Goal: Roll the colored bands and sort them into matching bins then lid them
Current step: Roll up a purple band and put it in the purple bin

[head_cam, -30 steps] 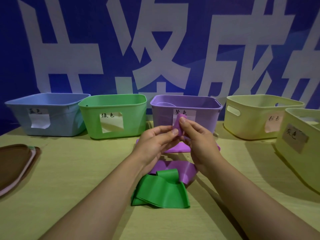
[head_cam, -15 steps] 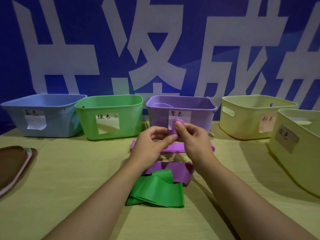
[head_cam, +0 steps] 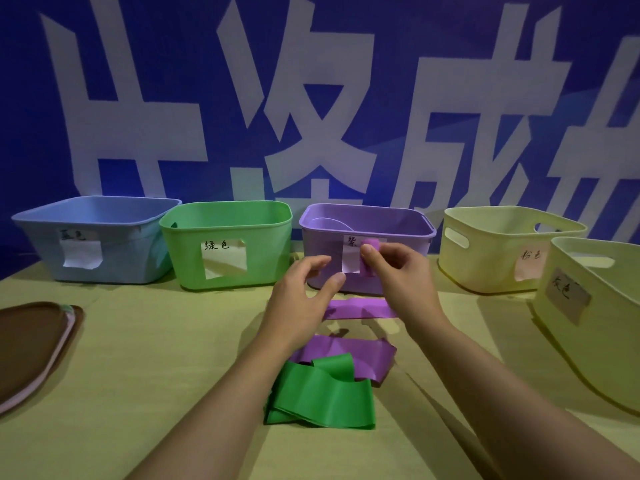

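One small purple roll (head_cam: 371,244) sits pinched between the right hand's (head_cam: 398,271) thumb and fingertips, held up in front of the label on the purple bin (head_cam: 367,230). The left hand (head_cam: 301,299) is just beside it, fingers loosely curved and a little apart, holding nothing that I can see. A flat purple band (head_cam: 360,308) lies on the table under the hands, another purple band (head_cam: 349,353) is slumped nearer the person, and a green band (head_cam: 322,396) lies folded over its edge.

These bands look thin, soft and stretchy, very light, and I'd judge a roll would spring loose if the pinch slackens, so it wants holding across the coil with the free end trapped. A loose band seems best taken by one short end and wound from there.

Five open bins stand in a row: blue bin (head_cam: 97,237), green bin (head_cam: 225,244), the purple one, then two pale yellow bins (head_cam: 502,251) to the right, each with a handwritten label. Stacked lids (head_cam: 31,344) rest at the left edge of the yellowish table (head_cam: 156,341). Behind it all hangs a blue banner (head_cam: 311,98) with large white characters.
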{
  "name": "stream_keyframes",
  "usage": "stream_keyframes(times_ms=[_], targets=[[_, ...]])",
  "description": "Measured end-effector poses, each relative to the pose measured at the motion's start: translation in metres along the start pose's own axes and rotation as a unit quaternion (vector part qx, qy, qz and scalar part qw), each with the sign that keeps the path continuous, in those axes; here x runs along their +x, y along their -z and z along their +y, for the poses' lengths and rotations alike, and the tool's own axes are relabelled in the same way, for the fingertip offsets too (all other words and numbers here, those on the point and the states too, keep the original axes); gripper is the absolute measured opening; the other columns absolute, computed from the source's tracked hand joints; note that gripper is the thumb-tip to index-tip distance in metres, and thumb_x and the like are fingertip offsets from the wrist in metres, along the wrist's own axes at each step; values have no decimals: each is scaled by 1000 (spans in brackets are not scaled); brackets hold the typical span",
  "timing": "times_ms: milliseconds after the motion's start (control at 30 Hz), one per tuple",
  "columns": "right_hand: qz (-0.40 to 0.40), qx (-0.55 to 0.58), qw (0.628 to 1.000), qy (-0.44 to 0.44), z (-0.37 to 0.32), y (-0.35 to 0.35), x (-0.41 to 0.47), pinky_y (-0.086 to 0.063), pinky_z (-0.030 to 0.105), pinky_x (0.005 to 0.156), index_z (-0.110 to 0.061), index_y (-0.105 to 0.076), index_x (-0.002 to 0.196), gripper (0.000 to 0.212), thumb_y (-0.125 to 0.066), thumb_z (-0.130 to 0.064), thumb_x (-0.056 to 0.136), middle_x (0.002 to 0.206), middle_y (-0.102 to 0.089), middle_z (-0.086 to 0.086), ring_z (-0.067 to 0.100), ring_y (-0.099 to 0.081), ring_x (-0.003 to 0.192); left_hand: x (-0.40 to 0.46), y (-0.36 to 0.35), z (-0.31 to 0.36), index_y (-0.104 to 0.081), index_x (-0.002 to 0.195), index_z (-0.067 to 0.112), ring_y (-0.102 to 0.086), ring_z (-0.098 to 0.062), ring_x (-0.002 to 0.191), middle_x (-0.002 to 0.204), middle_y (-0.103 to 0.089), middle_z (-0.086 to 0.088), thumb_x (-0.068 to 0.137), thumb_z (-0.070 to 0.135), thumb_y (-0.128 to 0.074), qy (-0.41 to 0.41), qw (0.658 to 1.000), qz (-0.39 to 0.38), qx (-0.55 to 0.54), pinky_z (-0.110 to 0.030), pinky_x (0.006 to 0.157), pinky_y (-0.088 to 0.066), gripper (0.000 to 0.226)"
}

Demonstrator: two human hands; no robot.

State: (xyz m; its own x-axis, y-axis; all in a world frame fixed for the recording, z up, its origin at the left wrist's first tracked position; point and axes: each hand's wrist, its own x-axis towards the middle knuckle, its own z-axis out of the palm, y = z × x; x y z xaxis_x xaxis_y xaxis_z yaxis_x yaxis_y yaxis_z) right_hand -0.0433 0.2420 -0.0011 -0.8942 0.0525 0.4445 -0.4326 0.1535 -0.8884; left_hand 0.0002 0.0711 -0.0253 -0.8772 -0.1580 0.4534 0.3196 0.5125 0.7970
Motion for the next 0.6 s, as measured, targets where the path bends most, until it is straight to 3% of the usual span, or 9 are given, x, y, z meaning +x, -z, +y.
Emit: stream_keyframes(times_ms=[100, 233, 333, 400, 500, 600], targets=[[-15, -44, 999, 18, -17, 2, 26, -55, 17, 76, -16, -75, 112, 32, -71, -41, 93, 93, -77, -8, 3, -72, 86, 4, 3, -4, -60, 133, 34, -55, 0, 122, 133, -60, 18, 95, 49, -66, 0, 1000, 4, -8, -26, 102, -44, 42], [-37, -124, 991, 36, -38, -2, 68, -60, 30, 82, -14, -70, 120, 41, -73, -43, 91, 101, -71, -4, 11, -69, 95, 10, 5, -10, -58, 136, 34, -52, 0, 124, 136, -57, 17, 95, 49, -65, 7, 1000, 6, 2, -26, 101, -41, 44], [-84, -181, 979, 30, -45, -9, 98, -60, 24, 69, -13, -68, 119, 39, -75, -39, 90, 101, -72, 2, 15, -72, 89, 14, 7, -14, -58, 136, 33, -53, -4, 125, 134, -57, 16, 95, 48, -66, 5, 1000, 21, 7, -27, 101, -42, 44], [-126, -243, 962, 23, -46, -16, 114, -54, 20, 64, -14, -68, 116, 35, -74, -38, 91, 94, -72, 1, 11, -70, 82, 16, 9, -17, -58, 136, 33, -54, -4, 125, 133, -57, 16, 95, 48, -65, 12, 1000, 28, 2, -29, 103, -44, 44], [-168, -326, 930, 1, -39, -28, 140, -53, 26, 72, -11, -72, 115, 39, -77, -40, 89, 96, -72, 3, 12, -65, 82, 17, 10, -20, -56, 136, 35, -53, -2, 124, 133, -56, 18, 96, 49, -64, 19, 999, 32, -5, -27, 100, -43, 44], [-215, -405, 887, -55, -29, -39, 154, -48, 28, 67, -7, -69, 117, 45, -76, -43, 90, 89, -68, 4, 15, -62, 78, 19, 10, -21, -56, 137, 36, -53, -1, 123, 134, -56, 18, 96, 50, -64, 18, 999, 36, -8, -24, 97, -41, 44]])
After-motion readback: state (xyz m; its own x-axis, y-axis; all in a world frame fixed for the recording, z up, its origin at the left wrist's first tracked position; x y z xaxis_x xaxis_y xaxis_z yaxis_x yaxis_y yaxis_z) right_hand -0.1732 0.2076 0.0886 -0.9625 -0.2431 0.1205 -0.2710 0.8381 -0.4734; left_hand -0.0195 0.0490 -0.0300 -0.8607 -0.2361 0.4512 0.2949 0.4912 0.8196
